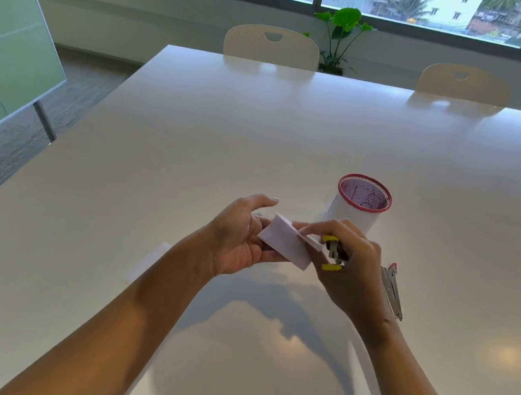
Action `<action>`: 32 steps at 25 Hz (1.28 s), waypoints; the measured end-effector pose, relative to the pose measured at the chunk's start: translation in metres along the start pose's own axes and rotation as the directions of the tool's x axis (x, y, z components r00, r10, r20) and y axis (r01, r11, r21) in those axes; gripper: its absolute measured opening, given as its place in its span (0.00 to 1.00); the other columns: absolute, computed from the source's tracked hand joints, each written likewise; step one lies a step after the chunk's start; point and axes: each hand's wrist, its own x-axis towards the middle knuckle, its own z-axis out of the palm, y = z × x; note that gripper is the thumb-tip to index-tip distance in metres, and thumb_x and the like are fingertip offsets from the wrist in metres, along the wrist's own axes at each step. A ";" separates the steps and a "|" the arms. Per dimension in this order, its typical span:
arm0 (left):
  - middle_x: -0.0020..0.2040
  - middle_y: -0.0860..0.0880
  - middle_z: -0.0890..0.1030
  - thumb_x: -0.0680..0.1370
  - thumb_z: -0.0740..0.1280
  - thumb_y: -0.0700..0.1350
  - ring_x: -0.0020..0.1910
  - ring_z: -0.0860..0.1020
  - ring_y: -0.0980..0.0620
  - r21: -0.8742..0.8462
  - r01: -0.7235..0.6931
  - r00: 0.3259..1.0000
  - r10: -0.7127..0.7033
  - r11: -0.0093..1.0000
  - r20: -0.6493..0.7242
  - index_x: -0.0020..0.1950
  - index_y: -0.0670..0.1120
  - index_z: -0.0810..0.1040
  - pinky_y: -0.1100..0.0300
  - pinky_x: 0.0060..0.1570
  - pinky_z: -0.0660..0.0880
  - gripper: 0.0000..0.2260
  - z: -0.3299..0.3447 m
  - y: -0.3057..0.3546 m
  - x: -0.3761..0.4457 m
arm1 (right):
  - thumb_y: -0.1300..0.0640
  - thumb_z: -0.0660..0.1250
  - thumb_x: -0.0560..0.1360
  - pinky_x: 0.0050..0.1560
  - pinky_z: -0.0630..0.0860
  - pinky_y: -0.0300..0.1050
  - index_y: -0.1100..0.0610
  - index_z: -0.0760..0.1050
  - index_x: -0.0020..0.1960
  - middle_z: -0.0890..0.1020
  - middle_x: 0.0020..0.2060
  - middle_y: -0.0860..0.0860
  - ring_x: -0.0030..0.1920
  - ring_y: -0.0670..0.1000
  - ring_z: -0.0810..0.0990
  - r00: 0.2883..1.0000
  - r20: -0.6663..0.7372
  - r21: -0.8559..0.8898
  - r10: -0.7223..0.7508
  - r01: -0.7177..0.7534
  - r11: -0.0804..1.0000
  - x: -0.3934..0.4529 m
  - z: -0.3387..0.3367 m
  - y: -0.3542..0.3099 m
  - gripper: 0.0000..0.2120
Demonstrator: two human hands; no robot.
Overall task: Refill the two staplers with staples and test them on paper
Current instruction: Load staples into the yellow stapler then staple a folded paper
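Fingers (307, 230) of our right hand (349, 268) are gripping the yellow stapler (334, 254) while our left hand (238, 235) is pinching the folded paper (289, 242), testing; next, we judge, squeezing firmly.

The right hand (349, 268) covers most of the yellow stapler (334, 254); only its two yellow tips and a bit of metal show, so whether its mouth bites the folded paper (287, 244) cannot be told. The red stapler (392, 292) is partly hidden behind the right wrist. A pale slip (150, 259) by the left forearm is too faint to identify
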 end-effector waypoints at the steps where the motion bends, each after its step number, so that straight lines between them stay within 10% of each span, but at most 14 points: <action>1: 0.62 0.35 0.79 0.82 0.59 0.52 0.53 0.80 0.40 0.011 0.003 1.000 -0.003 1.000 0.002 0.67 0.35 0.71 0.50 0.54 0.78 0.23 0.001 0.001 -0.001 | 0.63 0.75 0.72 0.43 0.81 0.44 0.55 0.82 0.52 0.85 0.51 0.47 0.49 0.49 0.82 0.997 0.033 -0.045 -0.069 0.071 0.996 -0.001 -0.001 0.002 0.09; 12: 0.61 0.38 0.79 0.83 0.59 0.39 0.58 0.79 0.42 0.251 -0.183 0.982 0.187 0.951 0.008 0.60 0.38 0.79 0.58 0.47 0.82 0.11 0.004 0.000 0.002 | 0.58 0.76 0.70 0.45 0.81 0.42 0.48 0.81 0.59 0.82 0.50 0.51 0.48 0.52 0.81 0.969 0.215 -0.270 -0.123 0.180 0.946 -0.002 -0.012 0.014 0.18; 16: 0.54 0.43 0.82 0.83 0.60 0.39 0.52 0.80 0.47 0.295 -0.289 0.949 0.312 0.911 -0.033 0.62 0.38 0.78 0.62 0.44 0.82 0.12 0.003 -0.004 0.008 | 0.72 0.71 0.70 0.47 0.81 0.37 0.44 0.78 0.50 0.84 0.51 0.48 0.49 0.49 0.82 0.994 0.018 0.019 0.112 -0.113 0.993 0.000 -0.014 0.004 0.23; 19: 0.55 0.46 0.82 0.83 0.61 0.41 0.53 0.79 0.48 0.376 -0.355 0.921 0.389 0.856 -0.016 0.59 0.43 0.80 0.62 0.49 0.81 0.10 0.006 -0.009 0.012 | 0.61 0.72 0.74 0.46 0.80 0.36 0.50 0.80 0.50 0.85 0.48 0.45 0.49 0.46 0.83 0.951 -0.061 0.211 0.305 -0.286 0.935 0.010 -0.010 -0.007 0.08; 23: 0.55 0.48 0.82 0.83 0.60 0.42 0.54 0.80 0.49 0.348 -0.370 0.925 0.377 0.861 0.052 0.57 0.46 0.81 0.57 0.56 0.80 0.10 0.013 -0.014 0.013 | 0.45 0.71 0.74 0.36 0.73 0.27 0.50 0.79 0.52 0.82 0.45 0.44 0.44 0.42 0.80 0.885 0.063 0.077 0.462 -0.466 0.882 0.018 -0.003 -0.010 0.11; 32: 0.50 0.47 0.81 0.84 0.57 0.44 0.48 0.78 0.48 0.361 -0.345 0.935 0.351 0.866 0.050 0.50 0.46 0.83 0.58 0.47 0.81 0.14 0.013 -0.013 0.013 | 0.53 0.75 0.72 0.42 0.77 0.40 0.49 0.79 0.44 0.83 0.43 0.51 0.45 0.51 0.81 0.804 0.238 0.236 0.545 -0.593 0.770 0.018 -0.005 -0.005 0.06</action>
